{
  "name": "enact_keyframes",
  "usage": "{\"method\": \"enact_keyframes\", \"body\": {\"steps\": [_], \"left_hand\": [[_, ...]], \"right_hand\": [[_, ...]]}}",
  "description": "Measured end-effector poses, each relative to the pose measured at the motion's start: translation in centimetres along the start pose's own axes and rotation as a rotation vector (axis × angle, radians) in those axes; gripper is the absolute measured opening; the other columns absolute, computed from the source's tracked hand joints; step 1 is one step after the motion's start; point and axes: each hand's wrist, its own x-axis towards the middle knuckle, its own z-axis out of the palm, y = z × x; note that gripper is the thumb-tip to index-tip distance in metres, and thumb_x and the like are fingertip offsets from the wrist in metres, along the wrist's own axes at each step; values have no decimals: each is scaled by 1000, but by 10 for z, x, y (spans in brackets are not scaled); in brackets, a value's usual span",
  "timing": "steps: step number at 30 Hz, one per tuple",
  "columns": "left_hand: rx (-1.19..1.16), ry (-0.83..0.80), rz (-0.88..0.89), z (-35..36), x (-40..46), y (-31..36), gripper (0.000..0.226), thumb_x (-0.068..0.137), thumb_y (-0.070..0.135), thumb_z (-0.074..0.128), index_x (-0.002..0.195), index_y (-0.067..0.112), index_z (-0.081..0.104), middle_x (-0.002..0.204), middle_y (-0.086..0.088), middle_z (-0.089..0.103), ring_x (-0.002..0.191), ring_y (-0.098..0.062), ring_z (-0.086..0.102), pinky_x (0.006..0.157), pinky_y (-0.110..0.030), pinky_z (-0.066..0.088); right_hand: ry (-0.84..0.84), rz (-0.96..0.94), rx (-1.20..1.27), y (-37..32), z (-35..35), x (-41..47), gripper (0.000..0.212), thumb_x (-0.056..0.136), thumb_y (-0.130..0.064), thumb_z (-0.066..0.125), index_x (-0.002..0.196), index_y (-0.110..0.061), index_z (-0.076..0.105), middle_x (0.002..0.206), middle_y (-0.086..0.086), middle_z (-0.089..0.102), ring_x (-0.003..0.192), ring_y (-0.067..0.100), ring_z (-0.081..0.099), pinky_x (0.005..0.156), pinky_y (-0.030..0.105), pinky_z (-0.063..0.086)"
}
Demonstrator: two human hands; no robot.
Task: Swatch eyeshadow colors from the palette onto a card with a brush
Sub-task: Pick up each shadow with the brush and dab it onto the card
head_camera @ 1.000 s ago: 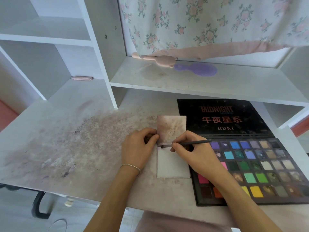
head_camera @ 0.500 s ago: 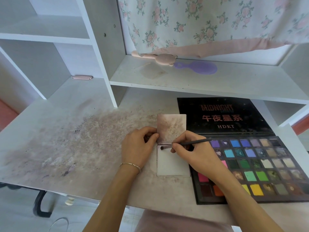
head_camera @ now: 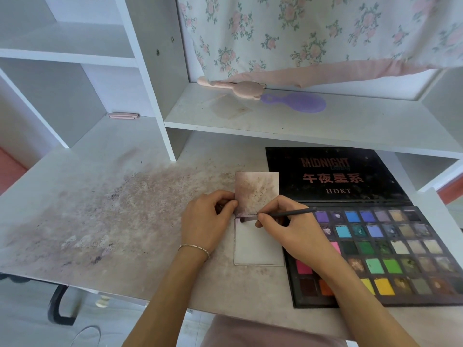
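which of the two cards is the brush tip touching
The lower, mostly clean white card; the brush tip sits at its top edge. The upper card is smudged.

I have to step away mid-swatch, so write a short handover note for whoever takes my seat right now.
Left hand: pinches the stained upper card at its left edge.
Right hand: grips the brush, tip on the top-left of the clean lower card.
Palette: open on the desk, right of the cards.
Done: one dark purplish stroke along the lower card's top edge.
Left: the lower card is otherwise blank; other colors remain to swatch.
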Motion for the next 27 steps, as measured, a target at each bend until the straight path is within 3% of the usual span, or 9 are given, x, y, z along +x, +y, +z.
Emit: {"method": "enact_keyframes", "body": {"steps": [17, 21, 25, 27], "left_hand": [[-12, 3, -5, 1, 0, -1, 10, 80, 26, 63, 87, 31, 69, 77, 15, 66, 73, -4, 57, 66, -21, 44], [4, 0, -5, 0, 0, -1, 10, 81, 27, 63, 88, 32, 69, 74, 18, 63, 73, -2, 57, 64, -16, 41], [-12, -3, -6, 0, 0, 0, 10, 81, 26, 63, 88, 31, 69, 78, 14, 66, 74, -5, 58, 67, -22, 45], [-12, 1, -3, 0, 0, 0, 10, 81, 27, 63, 87, 31, 69, 79, 14, 67, 74, -5, 58, 67, -23, 45]], "right_hand": [[3, 18, 1, 0, 1, 1, 12, 82, -18, 62, 73, -26, 60, 71, -10, 67, 62, -3, 55, 55, 9, 42], [11, 14, 5, 1, 1, 1, 12, 82, -16, 62, 74, -25, 60, 69, -12, 67, 62, -7, 55, 54, 7, 40], [-10, 14, -7, 1, 0, 1, 9, 82, -18, 62, 75, -23, 60, 71, -16, 68, 63, 3, 57, 54, 10, 43], [-6, 11, -7, 1, 0, 1, 9, 82, -18, 62, 75, -23, 61, 71, -13, 67, 63, 0, 56, 54, 10, 43]]}}
